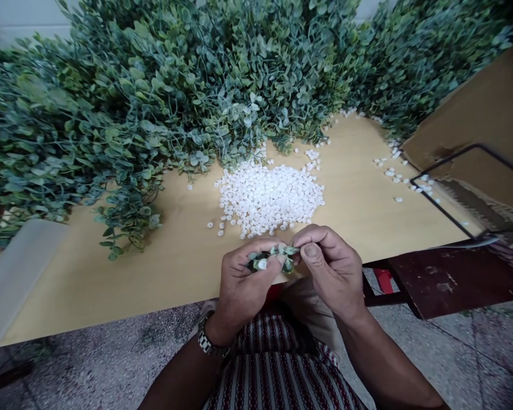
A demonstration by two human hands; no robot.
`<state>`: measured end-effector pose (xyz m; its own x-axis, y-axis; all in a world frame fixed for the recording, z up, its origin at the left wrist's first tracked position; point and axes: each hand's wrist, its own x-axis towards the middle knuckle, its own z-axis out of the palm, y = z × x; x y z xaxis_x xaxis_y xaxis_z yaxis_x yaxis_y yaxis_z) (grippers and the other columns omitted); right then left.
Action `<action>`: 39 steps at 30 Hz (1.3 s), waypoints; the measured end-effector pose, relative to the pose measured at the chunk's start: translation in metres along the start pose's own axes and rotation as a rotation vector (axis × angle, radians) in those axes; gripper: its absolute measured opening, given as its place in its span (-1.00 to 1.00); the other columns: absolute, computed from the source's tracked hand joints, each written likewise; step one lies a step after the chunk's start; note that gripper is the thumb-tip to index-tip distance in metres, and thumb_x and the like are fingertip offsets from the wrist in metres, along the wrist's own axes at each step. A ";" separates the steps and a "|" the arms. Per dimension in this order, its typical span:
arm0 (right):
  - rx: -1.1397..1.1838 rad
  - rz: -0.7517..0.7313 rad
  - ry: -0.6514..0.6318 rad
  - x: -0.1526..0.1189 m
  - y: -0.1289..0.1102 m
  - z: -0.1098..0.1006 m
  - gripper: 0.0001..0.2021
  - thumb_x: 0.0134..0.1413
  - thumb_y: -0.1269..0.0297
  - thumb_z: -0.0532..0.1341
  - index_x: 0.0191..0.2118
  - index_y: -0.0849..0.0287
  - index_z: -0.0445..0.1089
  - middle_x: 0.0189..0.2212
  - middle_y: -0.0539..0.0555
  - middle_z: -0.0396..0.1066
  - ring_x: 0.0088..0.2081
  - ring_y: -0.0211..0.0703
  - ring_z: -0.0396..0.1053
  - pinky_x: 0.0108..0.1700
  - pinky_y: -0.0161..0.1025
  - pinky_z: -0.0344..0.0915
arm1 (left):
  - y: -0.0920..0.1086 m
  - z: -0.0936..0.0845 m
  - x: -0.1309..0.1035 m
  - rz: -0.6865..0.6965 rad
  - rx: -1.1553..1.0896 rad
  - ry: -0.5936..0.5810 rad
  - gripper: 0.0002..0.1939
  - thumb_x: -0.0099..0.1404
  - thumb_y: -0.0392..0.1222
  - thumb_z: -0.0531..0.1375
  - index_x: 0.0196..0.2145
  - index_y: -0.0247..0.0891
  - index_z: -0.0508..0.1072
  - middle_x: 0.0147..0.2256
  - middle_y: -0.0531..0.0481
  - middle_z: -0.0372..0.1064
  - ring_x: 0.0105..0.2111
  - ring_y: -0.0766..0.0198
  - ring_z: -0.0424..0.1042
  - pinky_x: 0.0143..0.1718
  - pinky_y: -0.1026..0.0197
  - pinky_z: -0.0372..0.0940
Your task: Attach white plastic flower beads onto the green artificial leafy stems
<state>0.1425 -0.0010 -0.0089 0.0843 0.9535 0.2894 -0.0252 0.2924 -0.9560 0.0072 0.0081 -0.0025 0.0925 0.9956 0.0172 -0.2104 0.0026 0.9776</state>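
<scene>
Just over the table's front edge, my left hand (245,285) is closed round a small green leafy sprig (287,264). A white piece (262,264) shows among the leaves by my left thumb. My right hand (336,270) pinches the sprig's right end between thumb and forefinger; what exactly lies between those fingertips is too small to make out. Right beyond both hands, a heap of small white pieces (273,196) is spread on the tan table (183,256).
A large mass of leafy green stems (222,74) covers the table's back, with one bunch (130,219) hanging forward at left. Cardboard (483,125) and a black metal frame (442,208) stand at right. Below is a dark red stool (457,282). A translucent sheet (23,273) lies left.
</scene>
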 end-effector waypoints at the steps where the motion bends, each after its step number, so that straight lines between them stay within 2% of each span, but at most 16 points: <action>1: -0.012 -0.001 -0.007 0.000 0.000 -0.001 -0.95 0.15 0.32 0.17 -0.29 0.13 0.37 -0.47 -0.03 0.33 -0.46 -0.31 0.27 -0.43 -0.36 0.26 | -0.001 0.000 0.000 -0.028 -0.032 0.023 -0.95 0.09 -0.30 0.28 -0.42 -0.26 0.54 -0.44 0.00 0.45 -0.47 0.34 0.35 -0.43 0.30 0.29; 3: -0.064 -0.034 -0.003 0.000 -0.001 -0.002 -0.95 0.13 0.32 0.19 -0.27 0.13 0.36 -0.45 -0.01 0.33 -0.43 -0.28 0.29 -0.41 -0.34 0.27 | -0.003 -0.001 0.000 -0.062 -0.076 0.056 -0.92 0.06 -0.25 0.32 -0.42 -0.27 0.53 -0.46 0.02 0.41 -0.53 0.38 0.29 -0.53 0.34 0.23; 6: -0.201 -0.131 -0.038 0.001 -0.002 -0.003 -0.96 0.07 0.39 0.23 -0.33 0.14 0.35 -0.49 -0.03 0.30 -0.42 -0.26 0.28 -0.41 -0.31 0.25 | -0.005 -0.002 0.002 -0.044 -0.103 0.054 -0.88 0.04 -0.23 0.34 -0.41 -0.26 0.52 -0.46 0.04 0.39 -0.53 0.41 0.27 -0.55 0.36 0.20; 10: -0.281 -0.217 -0.137 0.004 -0.002 -0.002 -0.92 0.08 0.47 0.19 -0.33 0.15 0.34 -0.49 -0.02 0.28 -0.43 -0.28 0.26 -0.39 -0.29 0.22 | -0.006 -0.004 0.003 0.004 -0.094 0.020 -0.91 0.08 -0.24 0.32 -0.40 -0.24 0.51 -0.39 0.02 0.41 -0.43 0.35 0.35 -0.42 0.33 0.27; 15: -0.306 -0.219 -0.191 0.007 -0.004 -0.005 -0.90 0.10 0.48 0.17 -0.28 0.15 0.32 -0.43 0.00 0.31 -0.40 -0.27 0.28 -0.37 -0.28 0.25 | -0.004 -0.005 0.003 0.018 -0.120 -0.030 -0.93 0.09 -0.33 0.27 -0.40 -0.26 0.46 -0.33 -0.03 0.43 -0.27 0.25 0.39 -0.19 0.23 0.30; 19: -0.352 -0.248 -0.218 0.007 -0.004 -0.005 -0.89 0.10 0.50 0.13 -0.33 0.14 0.29 -0.45 0.00 0.28 -0.39 -0.24 0.27 -0.36 -0.26 0.25 | -0.001 -0.003 0.003 0.015 -0.077 -0.022 -0.92 0.08 -0.40 0.22 -0.47 -0.26 0.41 -0.31 -0.04 0.43 -0.27 0.24 0.39 -0.19 0.23 0.29; 22: -0.395 -0.284 -0.223 0.005 -0.003 -0.003 -0.88 0.08 0.52 0.12 -0.34 0.14 0.26 -0.47 0.00 0.26 -0.40 -0.23 0.26 -0.36 -0.24 0.25 | -0.001 -0.002 0.003 0.044 -0.050 -0.028 -0.86 0.03 -0.46 0.18 -0.53 -0.26 0.35 -0.27 -0.04 0.42 -0.17 0.20 0.38 -0.11 0.20 0.26; 25: -0.459 -0.356 -0.204 0.002 -0.001 -0.002 -0.86 0.07 0.54 0.11 -0.32 0.13 0.25 -0.48 0.00 0.26 -0.43 -0.22 0.26 -0.39 -0.23 0.25 | 0.000 -0.001 0.002 -0.002 -0.049 -0.016 -0.85 0.00 -0.45 0.18 -0.56 -0.26 0.30 -0.37 0.00 0.38 -0.31 0.27 0.35 -0.26 0.26 0.27; 27: -0.522 -0.429 -0.174 0.001 0.000 -0.002 -0.84 0.05 0.55 0.11 -0.30 0.13 0.24 -0.48 0.01 0.28 -0.43 -0.20 0.26 -0.40 -0.23 0.26 | 0.003 -0.001 0.001 -0.075 -0.022 -0.005 -0.86 0.01 -0.41 0.19 -0.56 -0.26 0.29 -0.48 0.06 0.28 -0.47 0.36 0.25 -0.44 0.33 0.20; 29: -0.578 -0.497 -0.151 0.001 0.001 -0.003 -0.83 0.04 0.56 0.11 -0.29 0.13 0.24 -0.48 0.03 0.30 -0.43 -0.19 0.27 -0.41 -0.23 0.26 | 0.005 0.000 0.000 -0.134 0.012 -0.015 -0.88 0.03 -0.37 0.19 -0.55 -0.26 0.28 -0.55 0.11 0.17 -0.55 0.40 0.14 -0.52 0.36 0.12; 32: -0.654 -0.562 -0.144 0.003 0.001 -0.004 -0.83 0.03 0.55 0.11 -0.28 0.14 0.25 -0.50 0.04 0.32 -0.44 -0.17 0.28 -0.42 -0.22 0.27 | 0.007 -0.001 0.000 -0.191 0.021 -0.063 -0.91 0.07 -0.31 0.20 -0.52 -0.28 0.32 -0.58 0.12 0.11 -0.58 0.42 0.08 -0.55 0.36 0.08; 35: -0.704 -0.612 -0.142 0.004 0.002 -0.002 -0.85 0.02 0.54 0.12 -0.30 0.15 0.25 -0.50 0.06 0.33 -0.45 -0.17 0.27 -0.43 -0.21 0.27 | 0.003 -0.005 0.002 -0.193 -0.032 -0.081 -0.88 0.11 -0.25 0.20 -0.52 -0.29 0.32 -0.56 0.10 0.13 -0.56 0.41 0.08 -0.54 0.34 0.08; 39: -0.639 -0.581 -0.166 0.009 0.002 -0.003 -0.85 0.04 0.53 0.12 -0.29 0.15 0.29 -0.51 0.04 0.33 -0.47 -0.19 0.28 -0.45 -0.22 0.28 | -0.004 -0.009 0.002 -0.148 -0.033 -0.102 -0.84 0.17 -0.23 0.21 -0.52 -0.29 0.33 -0.56 0.10 0.14 -0.56 0.40 0.10 -0.52 0.34 0.09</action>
<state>0.1466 0.0082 -0.0080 -0.2364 0.6792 0.6948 0.5435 0.6852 -0.4848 -0.0009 0.0110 -0.0081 0.2223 0.9694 -0.1038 -0.2184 0.1533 0.9637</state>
